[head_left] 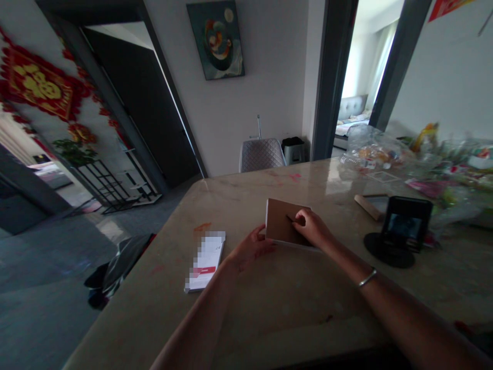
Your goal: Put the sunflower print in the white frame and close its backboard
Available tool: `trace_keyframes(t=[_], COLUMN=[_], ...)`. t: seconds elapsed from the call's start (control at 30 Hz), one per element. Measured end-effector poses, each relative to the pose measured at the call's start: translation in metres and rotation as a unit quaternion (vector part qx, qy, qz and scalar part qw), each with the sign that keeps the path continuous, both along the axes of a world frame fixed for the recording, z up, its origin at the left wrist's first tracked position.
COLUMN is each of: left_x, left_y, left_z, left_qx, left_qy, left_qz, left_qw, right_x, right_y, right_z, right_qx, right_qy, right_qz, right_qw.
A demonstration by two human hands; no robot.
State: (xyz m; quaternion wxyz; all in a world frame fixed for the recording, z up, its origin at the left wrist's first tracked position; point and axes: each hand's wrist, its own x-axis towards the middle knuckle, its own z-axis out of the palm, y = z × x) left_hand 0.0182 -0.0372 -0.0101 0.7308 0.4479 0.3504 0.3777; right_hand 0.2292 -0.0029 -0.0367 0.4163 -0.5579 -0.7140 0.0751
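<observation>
A flat rectangular piece with a brown face and white edges, which looks like the back of a picture frame [278,221], is on the table in front of me. My left hand [252,249] grips its near left corner, the thumb and fingers along the edge. Over the brown face, my right hand [310,226] pinches a small dark thin piece [289,218] between thumb and fingertips. That piece touches or hovers just over the board; I cannot tell which. A bracelet [367,277] circles my right wrist.
A white box with a red band [204,270] lies left of my left hand. To the right, a dark phone [406,223] leans on a round stand [389,252], with a wooden-edged object [368,206] behind it. Clear plastic bags [379,149] crowd the far right. A chair [262,154] stands beyond the table [239,198].
</observation>
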Motion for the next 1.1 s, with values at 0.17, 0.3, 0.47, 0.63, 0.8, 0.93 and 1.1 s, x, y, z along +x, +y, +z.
trace_keyframes(t=[0.17, 0.3, 0.47, 0.63, 0.8, 0.93, 1.1], left_x=[0.016, 0.021, 0.020, 0.019, 0.020, 0.017, 0.008], left_y=[-0.001, 0.000, -0.001, 0.001, 0.001, -0.002, 0.001], left_z=[-0.006, -0.010, -0.009, -0.011, -0.015, -0.013, -0.007], left_qx=[0.052, 0.023, -0.008, -0.010, -0.001, -0.010, -0.046], left_qy=[-0.023, -0.033, -0.068, -0.086, -0.110, -0.104, -0.103], left_qz=[0.070, 0.124, 0.110, 0.088, 0.067, 0.028, -0.013], left_qw=[0.996, 0.991, 0.992, 0.992, 0.992, 0.994, 0.994], right_x=[-0.004, -0.006, -0.003, -0.001, -0.001, 0.001, -0.004], right_y=[-0.001, -0.002, -0.003, -0.005, -0.006, -0.003, -0.005], right_z=[0.001, 0.003, 0.008, 0.012, 0.013, 0.012, 0.009], right_qx=[0.000, -0.012, -0.053, -0.081, -0.074, -0.020, 0.044], right_qy=[0.015, 0.017, 0.030, 0.056, 0.072, 0.027, -0.028], right_qz=[-0.019, -0.017, -0.001, 0.012, 0.017, 0.017, 0.073], right_qw=[1.000, 1.000, 0.998, 0.995, 0.995, 0.999, 0.996])
